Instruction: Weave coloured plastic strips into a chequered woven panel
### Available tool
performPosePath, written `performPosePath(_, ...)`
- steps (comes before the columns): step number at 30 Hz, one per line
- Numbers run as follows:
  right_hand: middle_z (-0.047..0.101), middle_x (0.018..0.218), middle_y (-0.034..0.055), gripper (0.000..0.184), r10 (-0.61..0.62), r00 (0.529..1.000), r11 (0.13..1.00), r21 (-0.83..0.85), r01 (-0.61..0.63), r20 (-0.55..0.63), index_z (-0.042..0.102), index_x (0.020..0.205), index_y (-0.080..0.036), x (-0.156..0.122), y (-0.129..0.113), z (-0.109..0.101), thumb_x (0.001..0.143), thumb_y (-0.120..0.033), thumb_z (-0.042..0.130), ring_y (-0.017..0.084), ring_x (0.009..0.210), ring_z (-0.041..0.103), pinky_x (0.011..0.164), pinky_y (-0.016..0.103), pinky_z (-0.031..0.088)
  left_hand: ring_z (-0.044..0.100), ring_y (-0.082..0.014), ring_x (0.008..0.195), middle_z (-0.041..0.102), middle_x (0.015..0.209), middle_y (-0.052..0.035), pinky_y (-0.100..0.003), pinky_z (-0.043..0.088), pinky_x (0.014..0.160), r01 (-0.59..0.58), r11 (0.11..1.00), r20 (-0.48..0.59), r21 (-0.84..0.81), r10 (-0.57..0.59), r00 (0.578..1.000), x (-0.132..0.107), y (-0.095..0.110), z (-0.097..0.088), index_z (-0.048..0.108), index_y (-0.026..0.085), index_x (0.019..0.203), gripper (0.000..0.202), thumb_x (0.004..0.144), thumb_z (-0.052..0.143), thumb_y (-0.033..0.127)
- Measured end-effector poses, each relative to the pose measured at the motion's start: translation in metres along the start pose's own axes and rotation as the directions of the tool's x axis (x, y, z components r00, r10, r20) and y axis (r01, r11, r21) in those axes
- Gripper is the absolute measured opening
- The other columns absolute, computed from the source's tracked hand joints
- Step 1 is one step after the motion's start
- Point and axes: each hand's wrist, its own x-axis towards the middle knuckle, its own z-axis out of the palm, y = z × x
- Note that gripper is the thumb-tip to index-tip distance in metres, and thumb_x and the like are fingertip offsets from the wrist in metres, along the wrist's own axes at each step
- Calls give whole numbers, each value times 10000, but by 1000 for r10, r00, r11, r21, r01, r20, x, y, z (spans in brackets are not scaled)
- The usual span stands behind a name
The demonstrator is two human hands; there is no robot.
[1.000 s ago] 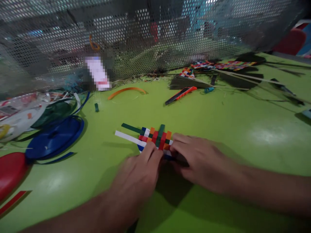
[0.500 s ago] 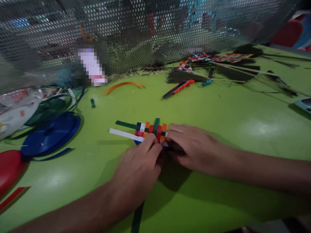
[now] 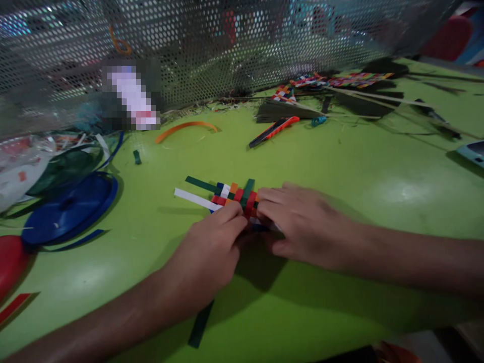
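Woven patch (image 3: pixel 235 195) of coloured strips is lying at the middle of the green tabletop (image 3: pixel 340 171), its white and dark green ends sticking out to the left. Both hands are meeting at its near edge: the left hand (image 3: pixel 209 249) is pressing its fingertips onto the weave, and the right hand (image 3: pixel 302 224) is covering the right side. Whether either is pinching a strip cannot be told. A blue ribbon roll (image 3: pixel 68 209) is sitting well to the left, and a utility knife (image 3: pixel 273 131) is lying farther back.

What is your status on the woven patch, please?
Left hand, right hand both pinching woven patch, near edge. Patch flat on green table. Loose strip under left forearm.
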Motion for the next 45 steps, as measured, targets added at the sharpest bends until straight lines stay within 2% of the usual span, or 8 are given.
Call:
performPosePath(4, 674, 908, 82, 118, -47, 999, 999, 22, 47, 9, 622, 869, -170, 1, 6, -2, 815, -256, 683, 229, 793, 589, 704, 364, 406, 586, -209, 808, 603, 908, -81, -397, 556, 744, -12, 1000, 16, -27, 13, 1000, -1, -5, -1, 594, 156, 803, 231, 831, 410, 19)
performPosePath(7, 669, 892, 77, 107, -194, 981, 981, -19, 194, -10, 625, 866, -159, 3, 14, -3, 835, -249, 674, 207, 752, 567, 660, 342, 370, 585, -222, 846, 611, 951, -98, -410, 553, 768, -29, 998, 25, -58, 31, 999, -2, -6, -2, 609, 145, 850, 224, 876, 409, 45)
performPosePath(12, 653, 879, 44, 91, -433, 891, 901, -92, 423, -138, 626, 911, -165, 7, 28, 0, 921, -155, 536, 169, 722, 513, 659, 324, 335, 579, -228, 890, 609, 968, -103, -407, 540, 808, -84, 991, -23, -102, 82, 996, -4, -13, 0, 584, 150, 853, 195, 942, 419, 98)
performPosePath(18, 651, 845, 37, 260, -550, 818, 832, -198, 519, -167, 650, 900, -149, 4, 26, -8, 1020, -119, 421, 169, 760, 511, 656, 322, 343, 554, -197, 836, 603, 929, -81, -344, 516, 751, -131, 988, -85, -76, 125, 989, -6, -20, 4, 569, 152, 854, 167, 977, 458, 136)
performPosePath(29, 597, 750, 35, 285, -591, 793, 789, -310, 531, -146, 639, 776, -147, -4, 20, -9, 1002, -108, 471, 169, 716, 503, 646, 319, 418, 562, -206, 829, 607, 914, -90, -365, 528, 762, -185, 983, -127, -1, 183, 975, -2, -18, 7, 590, 144, 840, 229, 959, 405, 81)
performPosePath(35, 612, 776, 47, 259, -590, 793, 790, -309, 529, -152, 650, 786, -140, -9, 23, -2, 990, -102, 494, 181, 734, 517, 660, 335, 442, 555, -216, 803, 616, 839, -78, -366, 516, 755, -200, 977, -48, 75, 204, 978, 3, -15, 1, 614, 136, 811, 261, 975, 416, 92)
performPosePath(41, 586, 752, 41, 279, -594, 781, 796, -276, 538, -192, 636, 748, -140, -8, 21, 1, 987, -103, 497, 179, 742, 519, 701, 332, 463, 602, -207, 903, 679, 986, -63, -356, 485, 852, -181, 980, 57, -78, 185, 981, 11, -15, -9, 654, 160, 924, 210, 931, 475, 49)
performPosePath(45, 594, 766, 41, 288, -564, 802, 819, -258, 513, -197, 637, 762, -143, -8, 23, 4, 999, -113, 477, 178, 747, 519, 706, 328, 465, 573, -187, 767, 659, 864, -40, -335, 466, 733, -102, 992, 80, -71, 108, 991, 8, -17, -14, 637, 162, 835, 176, 926, 504, 93)
